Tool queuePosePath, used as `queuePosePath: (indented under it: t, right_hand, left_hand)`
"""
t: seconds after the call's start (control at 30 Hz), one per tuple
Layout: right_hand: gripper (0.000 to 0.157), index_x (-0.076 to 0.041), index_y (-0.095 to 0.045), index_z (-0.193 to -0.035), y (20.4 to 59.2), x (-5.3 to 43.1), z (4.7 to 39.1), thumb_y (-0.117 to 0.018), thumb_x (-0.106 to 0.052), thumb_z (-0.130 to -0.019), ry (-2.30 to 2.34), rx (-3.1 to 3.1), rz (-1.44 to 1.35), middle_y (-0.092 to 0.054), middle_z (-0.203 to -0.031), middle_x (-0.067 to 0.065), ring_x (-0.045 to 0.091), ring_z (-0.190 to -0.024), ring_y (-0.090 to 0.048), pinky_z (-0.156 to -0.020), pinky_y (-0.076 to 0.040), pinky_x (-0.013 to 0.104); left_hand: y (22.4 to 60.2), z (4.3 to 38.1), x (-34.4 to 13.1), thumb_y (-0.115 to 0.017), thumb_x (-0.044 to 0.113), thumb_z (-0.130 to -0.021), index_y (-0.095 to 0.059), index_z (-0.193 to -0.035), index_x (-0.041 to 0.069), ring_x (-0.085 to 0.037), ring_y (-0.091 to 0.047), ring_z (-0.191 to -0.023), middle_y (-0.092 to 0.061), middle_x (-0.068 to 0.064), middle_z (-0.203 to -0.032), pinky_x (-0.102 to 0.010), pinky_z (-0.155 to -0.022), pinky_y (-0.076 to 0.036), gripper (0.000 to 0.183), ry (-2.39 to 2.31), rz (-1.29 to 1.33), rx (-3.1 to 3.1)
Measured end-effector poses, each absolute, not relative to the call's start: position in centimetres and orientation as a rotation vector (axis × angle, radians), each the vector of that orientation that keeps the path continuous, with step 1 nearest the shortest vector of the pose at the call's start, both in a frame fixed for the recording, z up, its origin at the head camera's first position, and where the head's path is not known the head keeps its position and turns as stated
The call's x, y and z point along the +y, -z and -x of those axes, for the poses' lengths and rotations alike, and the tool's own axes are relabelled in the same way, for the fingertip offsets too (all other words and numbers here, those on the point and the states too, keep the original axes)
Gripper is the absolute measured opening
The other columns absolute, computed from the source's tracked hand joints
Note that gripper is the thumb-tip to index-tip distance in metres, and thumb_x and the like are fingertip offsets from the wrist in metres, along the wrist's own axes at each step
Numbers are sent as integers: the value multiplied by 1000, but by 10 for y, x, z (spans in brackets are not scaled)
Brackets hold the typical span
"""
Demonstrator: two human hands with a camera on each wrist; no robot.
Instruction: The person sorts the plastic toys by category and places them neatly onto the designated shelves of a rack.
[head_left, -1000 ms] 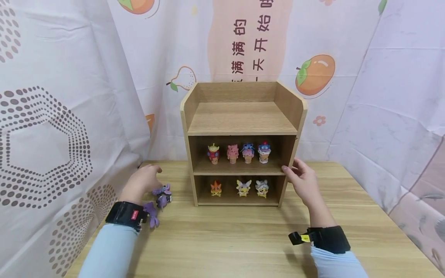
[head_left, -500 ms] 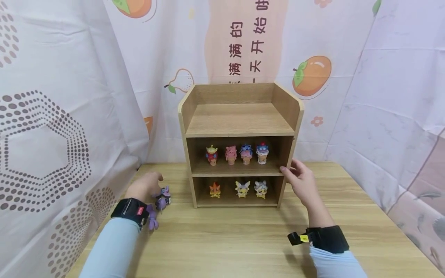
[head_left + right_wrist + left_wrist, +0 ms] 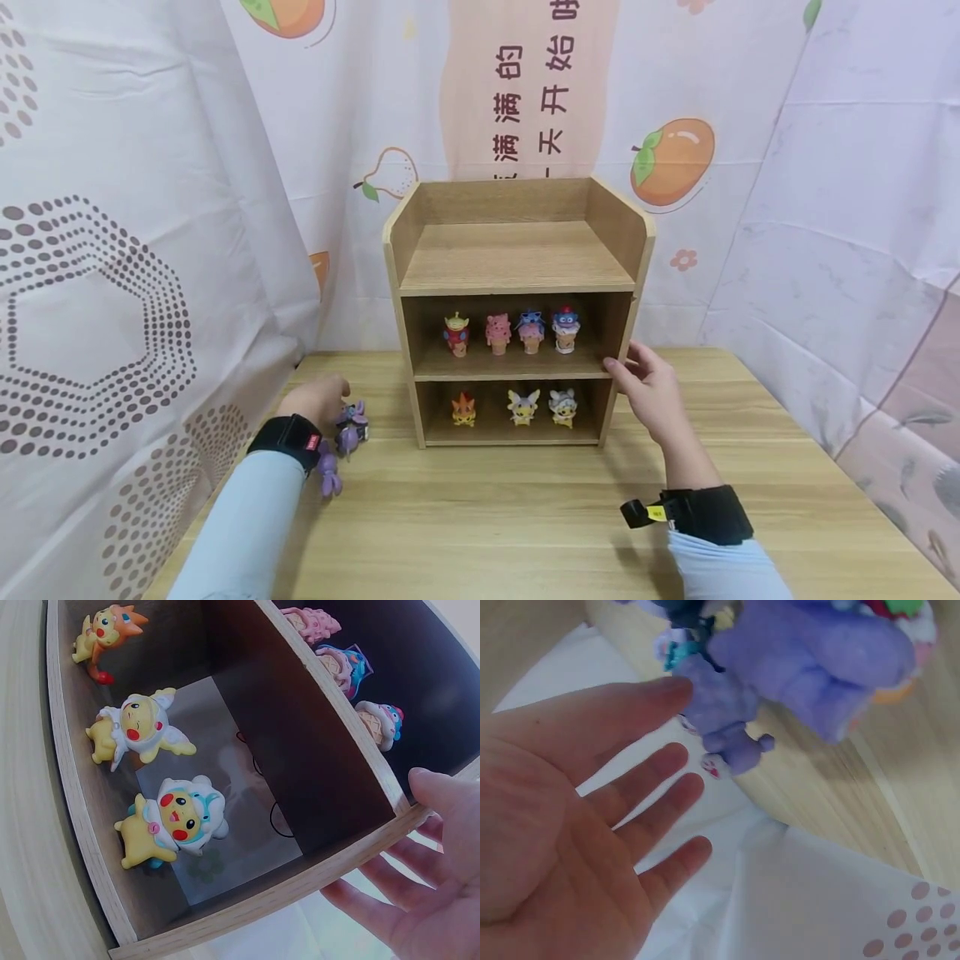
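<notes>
A small wooden shelf (image 3: 517,287) stands on the table. My right hand (image 3: 651,390) holds its right side panel, thumb at the front edge of the middle board and fingers along the outside, as the right wrist view also shows. At the left, my left hand (image 3: 315,398) is beside purple figurines (image 3: 351,429). In the left wrist view, that hand's fingers are spread, and its thumb overlaps a small purple figurine (image 3: 720,705); the index finger is mostly hidden. A larger purple figurine (image 3: 817,660) is nearer the camera. Another purple figurine (image 3: 328,471) lies by the left wrist.
Several ice-cream-cone figurines (image 3: 498,333) line the middle level. Below them stand three yellow costumed figurines (image 3: 522,408), with a wider gap after the left one. White patterned curtains (image 3: 360,108) hang behind and beside the wooden table (image 3: 480,517).
The left hand has moved slightly lower and nearer the purple figurines. The right hand stays on the shelf's side. The head view has shifted a little.
</notes>
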State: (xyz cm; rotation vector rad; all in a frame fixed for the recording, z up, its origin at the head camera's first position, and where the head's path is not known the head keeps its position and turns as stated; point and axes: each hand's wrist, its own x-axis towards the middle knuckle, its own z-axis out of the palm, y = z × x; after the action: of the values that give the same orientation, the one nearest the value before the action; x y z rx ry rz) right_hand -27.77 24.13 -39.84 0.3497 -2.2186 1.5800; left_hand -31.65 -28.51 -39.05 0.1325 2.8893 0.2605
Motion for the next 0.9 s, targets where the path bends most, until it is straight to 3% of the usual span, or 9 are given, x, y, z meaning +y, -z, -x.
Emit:
queuePosePath:
  t: [0.17, 0.3, 0.5, 0.9]
  right_hand:
    - [53, 0, -51, -146, 399, 241, 278, -66, -24, -102, -1583, -2216, -342, -58, -134, 25, 43, -126, -56, -78, -57, 20]
    - [54, 1, -52, -145, 400, 241, 278, -67, -27, -101, -1588, -2216, -329, -58, -134, 26, 44, -126, -55, -77, -57, 19]
    - [57, 3, -50, -146, 401, 242, 279, -67, -27, -101, -1576, -2221, -311, -56, -135, 27, 46, -127, -54, -77, -56, 17]
    - [54, 1, -52, -144, 401, 241, 280, -67, -27, -101, -1579, -2217, -309, -58, -134, 26, 44, -125, -56, -76, -57, 20]
  left_hand:
    - [397, 323, -286, -59, -6, -92, -64, -133, 0, -46, -54, -125, -63, -24, -129, -62, -104, -42, 41, -250, -121, 2864]
    - [399, 322, -286, -59, -9, -89, -65, -132, 2, -46, -55, -124, -63, -24, -130, -64, -103, -42, 45, -236, -138, 2855]
    - [396, 319, -281, -63, -9, -86, -66, -131, 5, -35, -57, -109, -63, -21, -130, -62, -100, -45, 47, -223, -131, 2842]
    - [398, 317, -277, -68, -8, -83, -75, -101, 12, -26, -57, -84, -67, -4, -93, -47, -81, -51, 28, -177, -181, 2854]
